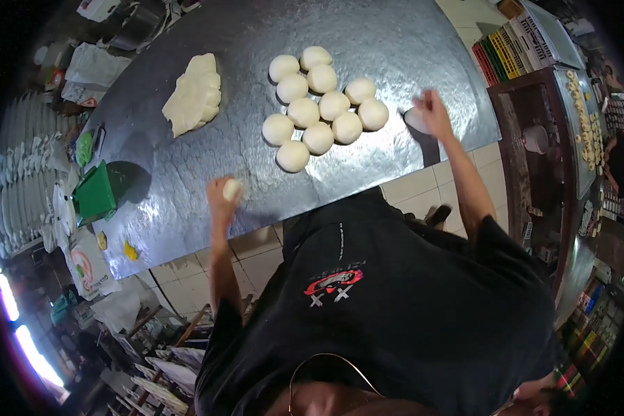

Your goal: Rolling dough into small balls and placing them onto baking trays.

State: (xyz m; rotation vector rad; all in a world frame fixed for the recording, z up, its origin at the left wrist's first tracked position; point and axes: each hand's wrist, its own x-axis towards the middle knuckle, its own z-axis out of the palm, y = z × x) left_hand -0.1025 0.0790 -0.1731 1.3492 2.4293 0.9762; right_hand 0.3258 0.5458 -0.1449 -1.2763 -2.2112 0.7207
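Note:
My left hand [220, 200] is closed round a small piece of pale dough [231, 190] near the front edge of the metal-topped table [208, 163]. To the right, my right hand [434, 114] curls over a dough ball [415, 120] resting on the tabletop; part of the ball is hidden under the hand. Several smooth round dough balls [318, 138] sit in a cluster between my hands, many touching. A larger flat slab of dough [195, 97] lies farther back on the left, apart from the cluster.
A green plastic container [96, 193] stands at the table's left end, beside a yellow item [130, 251]. Stacked coloured crates [509, 52] and a wooden cabinet [523, 132] are on the right. Beyond the left edge lie stacked white bags [28, 166].

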